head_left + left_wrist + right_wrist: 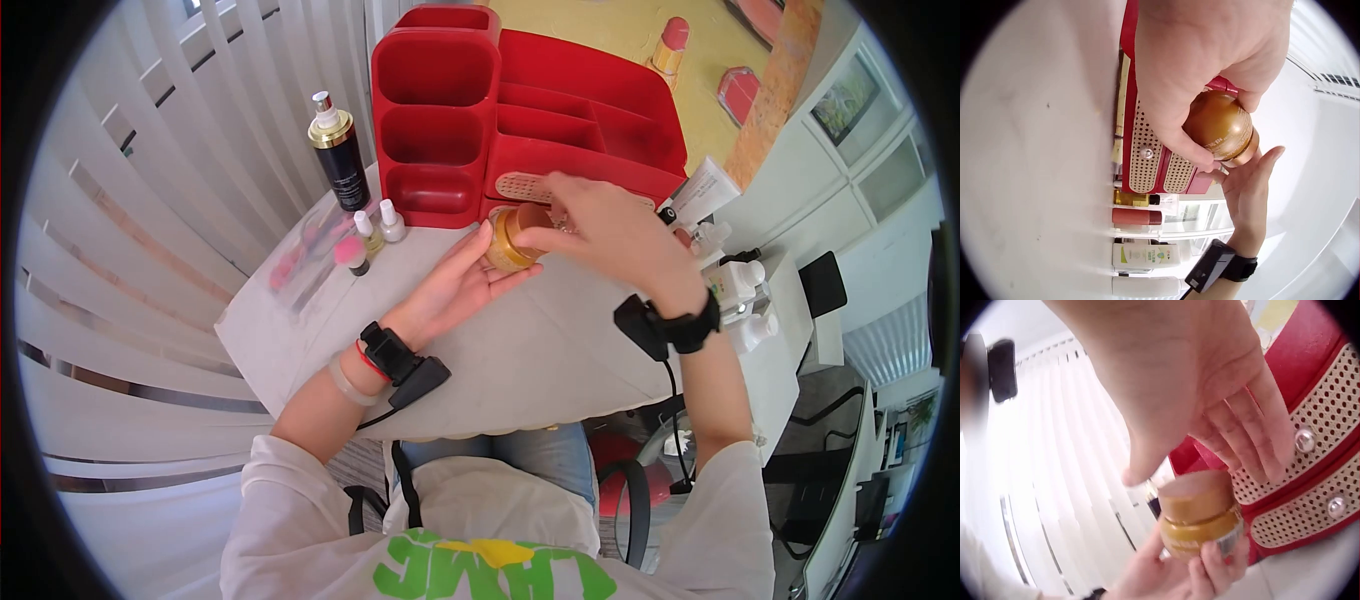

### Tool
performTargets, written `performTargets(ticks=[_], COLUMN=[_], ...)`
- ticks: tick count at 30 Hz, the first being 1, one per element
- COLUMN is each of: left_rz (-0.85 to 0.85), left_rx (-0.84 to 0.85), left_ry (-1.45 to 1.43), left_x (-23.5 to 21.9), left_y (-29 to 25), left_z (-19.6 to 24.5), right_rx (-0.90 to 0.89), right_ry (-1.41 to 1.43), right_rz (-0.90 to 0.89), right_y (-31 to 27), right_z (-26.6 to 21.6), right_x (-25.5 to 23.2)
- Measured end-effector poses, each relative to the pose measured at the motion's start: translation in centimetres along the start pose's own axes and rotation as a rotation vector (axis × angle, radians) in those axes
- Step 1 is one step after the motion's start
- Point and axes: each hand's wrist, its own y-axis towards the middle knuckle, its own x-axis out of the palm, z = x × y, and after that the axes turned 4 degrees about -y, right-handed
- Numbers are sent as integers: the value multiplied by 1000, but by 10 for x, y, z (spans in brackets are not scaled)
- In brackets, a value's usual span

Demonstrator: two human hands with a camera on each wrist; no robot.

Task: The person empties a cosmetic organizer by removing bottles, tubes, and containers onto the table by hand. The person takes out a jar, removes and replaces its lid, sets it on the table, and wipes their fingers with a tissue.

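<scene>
My left hand (pixel 450 285) grips a squat amber cosmetic jar (pixel 1215 125), thumb on one side and fingers round the other. The jar has a copper-coloured lid (pixel 1196 499), which is on it and faces my right hand (pixel 625 235). In the right wrist view that hand spreads over the lid, with the thumb held apart and the other fingers fairly straight. Its fingertips come close beside the lid in the left wrist view. Directly behind the jar stands a red organizer (pixel 440 120) with woven-front drawers (pixel 1310 522).
A dark pump bottle (pixel 340 160), small nail polish bottles (pixel 392 222) and a pink-tipped item (pixel 351 252) stand on the left of the white table (pixel 520 350). To the right are a white tube (pixel 707 190) and several bottles (pixel 738 280). Vertical blinds (pixel 220 130) border the left.
</scene>
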Motion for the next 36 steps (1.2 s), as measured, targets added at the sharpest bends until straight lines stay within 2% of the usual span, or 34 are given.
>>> performTargets(ticks=[1, 5, 7, 8, 10, 11, 13, 14, 16, 17, 19, 23, 25, 29, 31, 32, 34, 36], left_rz=[-16, -17, -40, -44, -36, -35, -6, -8, 3, 0, 53, 79, 39, 98, 215, 215, 342, 280], left_rx=[3, -13, -26, -31, -31, -28, -63, -64, -46, -49, 61, 148, 224, 133, 123, 121, 287, 305], left_ry=[-18, 12, 12, 15, 63, 60, 26, 26, 5, 5, 73, 203, 320, 368, 473, 475, 651, 768], left_x=[2, 0, -1, 0, 2, 2, 0, 0, -2, -3, -3, -6, -2, 7, 0, -5, -14, -18], left_y=[-1, 0, 0, 0, -2, -2, -3, -2, -1, -1, -1, 0, 0, 2, 1, 1, 0, -2], left_z=[1, 1, -3, -2, 0, 1, 2, 1, -3, -4, -5, -12, -13, -2, 10, 16, 26, 30], right_rx=[-30, -154, 178, 184, 381, 378, -169, -167, 50, 54, 117, 110, 52, 110, 183, 184, 212, 215], right_ry=[227, 86, -478, -478, -202, -205, 294, 293, 24, 23, 26, 81, 116, 181, 66, 67, -202, -254], right_rz=[54, 23, -438, -434, -405, -408, 10, 11, -75, -73, -24, 94, 251, 279, 293, 295, 194, 196], right_y=[-1, 3, 13, 13, 10, 5, -6, -9, -12, -13, -14, -19, -22, -26, -30, -33, -43, -51], right_z=[1, -6, -22, -22, -16, -9, 1, 0, -7, -10, -15, -18, -14, -12, -11, -8, 0, 7], right_x=[-5, -6, -11, -14, -21, -17, -3, 1, 8, 13, 22, 32, 42, 36, 32, 36, 54, 76])
